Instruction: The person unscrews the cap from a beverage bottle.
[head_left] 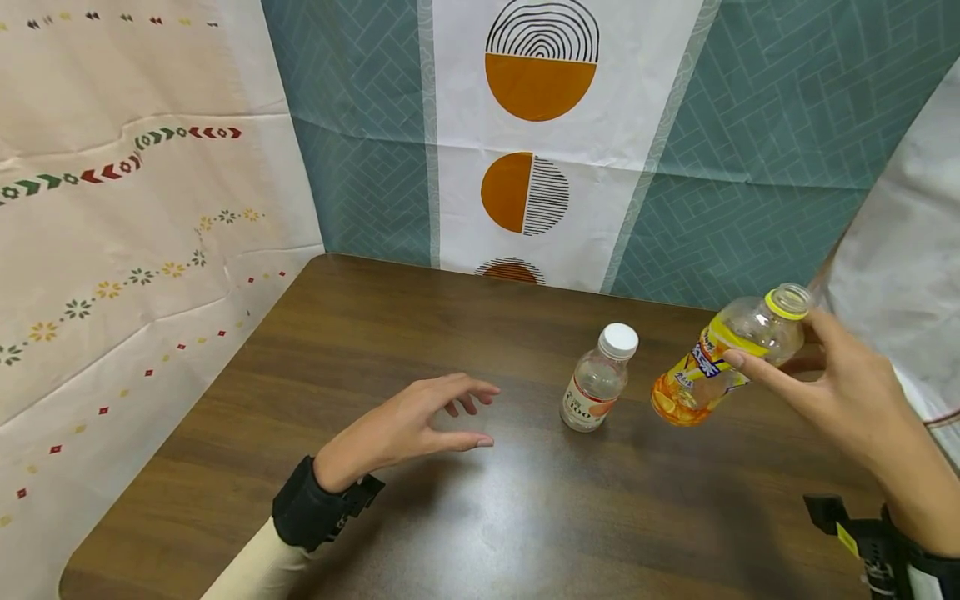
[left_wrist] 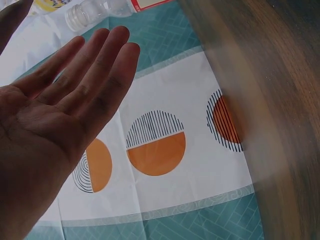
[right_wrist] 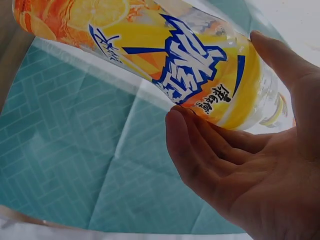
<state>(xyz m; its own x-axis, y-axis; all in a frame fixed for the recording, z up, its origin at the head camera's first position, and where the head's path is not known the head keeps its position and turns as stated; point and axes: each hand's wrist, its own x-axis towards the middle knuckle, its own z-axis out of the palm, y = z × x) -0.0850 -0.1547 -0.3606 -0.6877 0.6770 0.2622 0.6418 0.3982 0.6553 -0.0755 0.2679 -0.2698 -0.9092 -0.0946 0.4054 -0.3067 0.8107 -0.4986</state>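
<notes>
Tilted above the wooden table, a clear plastic drink bottle with a yellow and orange label leans its capless mouth to the right. My right hand grips it around the upper part, thumb on the near side and fingers behind. In the right wrist view the label fills the top, and the fingers curl under the bottle. A smaller clear bottle with a white cap stands upright between the hands. Left of it, my left hand hovers over the table, fingers relaxed and holding nothing.
The brown wooden table has a rounded far-left corner. Behind it hangs a teal and white cloth with orange half-circles. A cream patterned cloth hangs on the left, and a white cloth on the right.
</notes>
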